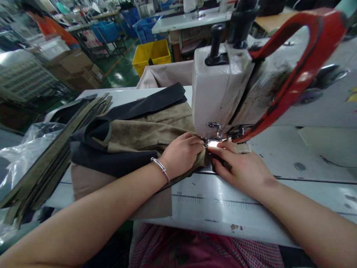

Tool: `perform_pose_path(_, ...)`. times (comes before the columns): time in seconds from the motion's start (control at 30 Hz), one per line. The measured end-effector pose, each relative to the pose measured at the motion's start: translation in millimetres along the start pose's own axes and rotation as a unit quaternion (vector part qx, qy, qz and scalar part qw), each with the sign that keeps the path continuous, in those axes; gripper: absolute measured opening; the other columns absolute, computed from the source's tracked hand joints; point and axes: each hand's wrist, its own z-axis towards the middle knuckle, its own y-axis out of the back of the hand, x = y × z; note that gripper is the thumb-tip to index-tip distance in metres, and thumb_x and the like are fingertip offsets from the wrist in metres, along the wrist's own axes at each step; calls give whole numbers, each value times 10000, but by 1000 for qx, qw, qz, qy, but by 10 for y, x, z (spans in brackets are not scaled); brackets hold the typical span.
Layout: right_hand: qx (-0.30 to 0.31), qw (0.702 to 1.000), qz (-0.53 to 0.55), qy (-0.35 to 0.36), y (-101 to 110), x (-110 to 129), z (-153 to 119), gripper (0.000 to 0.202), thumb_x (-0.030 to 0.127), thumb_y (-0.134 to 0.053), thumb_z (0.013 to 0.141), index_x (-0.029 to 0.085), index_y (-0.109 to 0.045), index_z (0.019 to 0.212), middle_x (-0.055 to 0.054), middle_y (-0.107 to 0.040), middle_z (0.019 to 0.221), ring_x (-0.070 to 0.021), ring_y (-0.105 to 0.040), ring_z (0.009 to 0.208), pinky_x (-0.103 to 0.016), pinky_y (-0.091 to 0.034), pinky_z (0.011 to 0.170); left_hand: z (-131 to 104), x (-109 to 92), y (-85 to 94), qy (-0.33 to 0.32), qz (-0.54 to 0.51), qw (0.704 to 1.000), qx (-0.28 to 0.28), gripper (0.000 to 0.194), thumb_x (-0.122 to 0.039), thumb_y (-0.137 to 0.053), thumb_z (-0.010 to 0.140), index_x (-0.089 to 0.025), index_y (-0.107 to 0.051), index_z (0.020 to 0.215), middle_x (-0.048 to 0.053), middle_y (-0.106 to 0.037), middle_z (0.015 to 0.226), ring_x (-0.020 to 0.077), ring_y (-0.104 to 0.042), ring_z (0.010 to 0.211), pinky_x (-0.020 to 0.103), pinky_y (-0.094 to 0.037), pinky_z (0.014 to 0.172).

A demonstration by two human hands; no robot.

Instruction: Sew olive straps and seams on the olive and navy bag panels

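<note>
An olive-brown and black garment (134, 136) lies bunched on the white sewing table, its right end under the head of a sewing machine (217, 89). My left hand (182, 154) rests on that end with its fingers curled together, pressing the fabric just left of the lit needle area. On the other side, my right hand (240, 163) has its fingers apart, with the fingertips at the fabric edge by the presser foot. A pale band wraps one right finger. Whether the right fingertips pinch any cloth is hard to see.
Olive fabric strips (52, 160) lie in a pile at the left beside clear plastic (30, 149). A red curved guard (312, 56) arches over the machine. Beyond the table stand a yellow bin (152, 56), cardboard boxes (75, 69) and a person in orange (54, 28).
</note>
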Motion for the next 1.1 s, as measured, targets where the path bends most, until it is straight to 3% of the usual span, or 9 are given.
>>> perform_pose_path(0.57, 7, 1000, 1, -21, -31, -17, 18, 270, 273, -495, 926, 225, -653, 1139, -53, -659, 1099, -256, -590, 945, -381, -460, 810, 42, 74, -79, 24, -5, 998, -62, 208, -40, -533, 843, -158, -704, 848, 33, -728, 914, 173, -652, 907, 312, -496, 910)
perform_pose_path(0.8, 3, 999, 20, -29, -87, -29, 41, 266, 252, -485, 920, 218, -666, 1112, -71, -651, 1060, -267, -570, 946, -401, -456, 825, 32, 54, -78, 66, -46, 995, 58, 242, -82, -500, 882, -163, -704, 982, 44, -712, 1092, 192, -621, 1053, 349, -454, 1010)
perform_pose_path(0.9, -7, 1000, 25, -15, -103, -39, 24, 269, 231, -472, 920, 197, -671, 1097, -84, -653, 1045, -266, -571, 955, -407, -465, 835, 64, 64, 50, 62, -36, 992, 106, 267, -109, -502, 898, -183, -693, 1070, 19, -688, 1180, 162, -594, 1132, 286, -414, 1061)
perform_pose_path(0.97, -12, 1000, 28, 4, -100, -26, -8, 278, 222, -464, 922, 179, -670, 1103, -96, -651, 1062, -261, -574, 974, -415, -468, 869, 82, 194, 244, 67, -26, 986, 147, 259, -187, -541, 908, -235, -681, 1121, -25, -670, 1225, 129, -580, 1165, 220, -396, 1066)
perform_pose_path(1.03, -17, 999, 33, 29, -86, 26, -52, 308, 212, -457, 920, 162, -651, 1155, -109, -636, 1132, -254, -567, 1033, -417, -461, 927, 63, 451, 511, 111, 2, 979, 172, 291, -279, -517, 937, -252, -642, 1199, -27, -642, 1275, 124, -559, 1203, 206, -380, 1073)
perform_pose_path(1.1, -12, 997, 45, 68, -64, 135, -90, 393, 205, -476, 902, 149, -580, 1277, -114, -582, 1274, -248, -521, 1164, -407, -426, 1018, -22, 785, 785, 201, 51, 963, 173, 381, -305, -410, 983, -192, -548, 1319, 52, -575, 1360, 172, -503, 1277, 289, -344, 1119)
